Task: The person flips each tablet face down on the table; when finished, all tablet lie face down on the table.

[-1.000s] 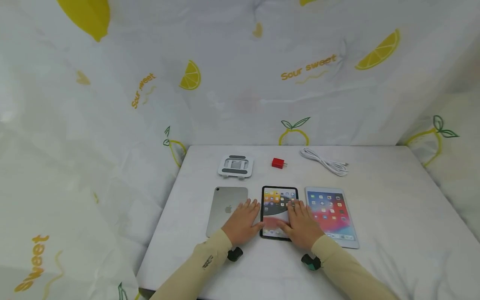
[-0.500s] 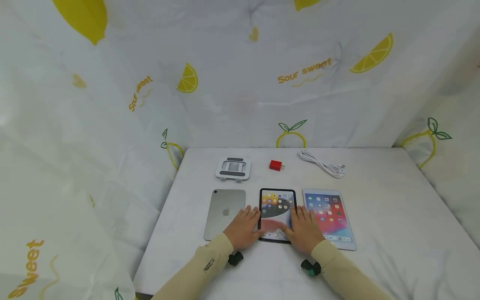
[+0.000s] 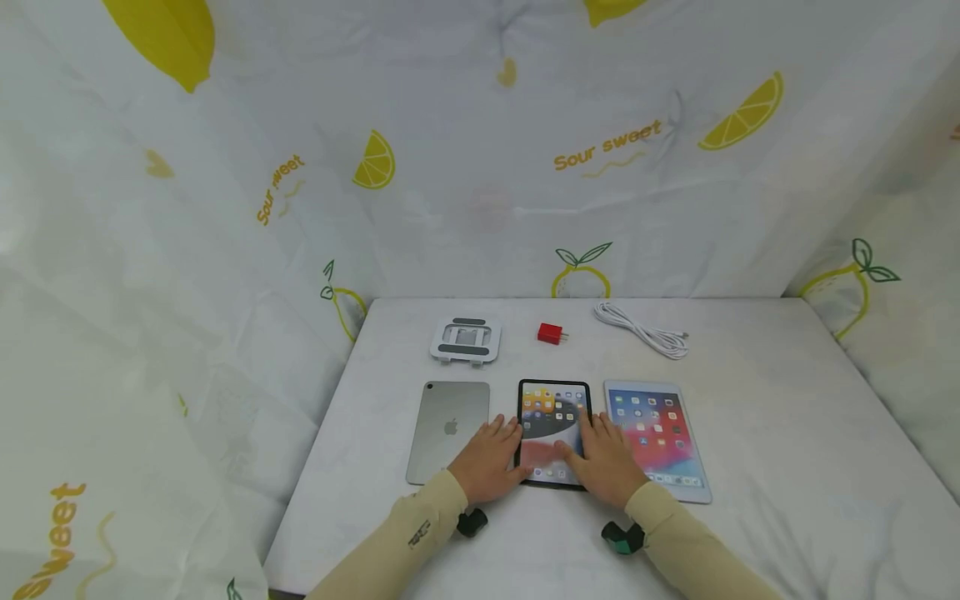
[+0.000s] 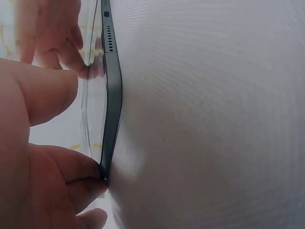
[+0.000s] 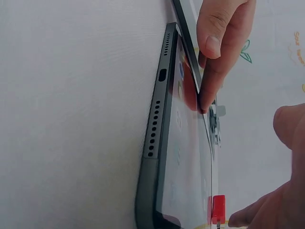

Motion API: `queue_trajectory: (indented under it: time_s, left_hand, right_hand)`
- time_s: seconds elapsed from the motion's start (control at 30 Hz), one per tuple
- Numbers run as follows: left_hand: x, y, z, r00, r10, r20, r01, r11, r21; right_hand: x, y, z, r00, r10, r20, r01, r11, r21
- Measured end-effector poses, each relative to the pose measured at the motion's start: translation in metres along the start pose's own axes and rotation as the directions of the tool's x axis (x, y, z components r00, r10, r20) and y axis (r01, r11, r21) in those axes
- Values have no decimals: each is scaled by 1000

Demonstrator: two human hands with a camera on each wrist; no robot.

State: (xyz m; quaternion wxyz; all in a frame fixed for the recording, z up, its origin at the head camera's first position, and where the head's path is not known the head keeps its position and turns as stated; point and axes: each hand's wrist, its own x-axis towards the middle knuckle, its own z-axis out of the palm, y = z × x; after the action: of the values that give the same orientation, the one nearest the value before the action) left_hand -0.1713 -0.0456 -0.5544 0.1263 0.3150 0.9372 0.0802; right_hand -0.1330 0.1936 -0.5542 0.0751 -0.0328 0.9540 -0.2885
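A black-framed tablet (image 3: pixel 551 429) lies screen up on the white table, between the person's two hands. The left hand (image 3: pixel 487 460) lies along its left edge, fingers extended. In the left wrist view those fingertips (image 4: pixel 95 171) meet the edge of the tablet, and the thumb (image 4: pixel 55 93) hovers over the screen side. On the opposite side, the right hand (image 3: pixel 609 462) has straight fingers at the tablet's right edge, its thumb reaching over the screen. A grey tablet (image 3: pixel 442 425), back up, lies to the left; a white-framed tablet (image 3: pixel 656 429), screen lit, lies to the right.
Behind the tablets stand a white folding stand (image 3: pixel 466 340), a red charger plug (image 3: pixel 551 333) and a coiled white cable (image 3: pixel 641 330). A lemon-printed white curtain (image 3: pixel 465 167) rises at the table's back and sides.
The right fingers have shifted from over the screen to the middle tablet's right edge. The left hand stays at the left edge. The head view has tilted slightly.
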Motion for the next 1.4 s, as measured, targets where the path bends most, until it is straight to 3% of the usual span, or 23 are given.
queue_trajectory:
  time_s: [0.17,0.27,0.67,1.23,1.4]
  left_hand:
    - [-1,2,-1,1000,2,-3,-2,1000,0]
    - [-2,3,-3,1000,0,-4,0,1000,-3]
    - [-2,3,-7,1000,-11,-11,10,999,-45]
    - [1,7,-5,999,-34,-20,30,988,-149]
    - [3,7,-3,999,-27,-21,23,983,-183]
  right_hand:
    - [0,-2,-4,998,53,14,-55,982,181]
    - [-2,-4,-7,998,69,10,-69,969,236]
    - [-13,-21,-22,999,14,-49,-3,977,215]
    - [-18,-31,-27,986,-84,-145,111,975,191]
    - [-24,-41,-35,985,-81,-149,114,968,225]
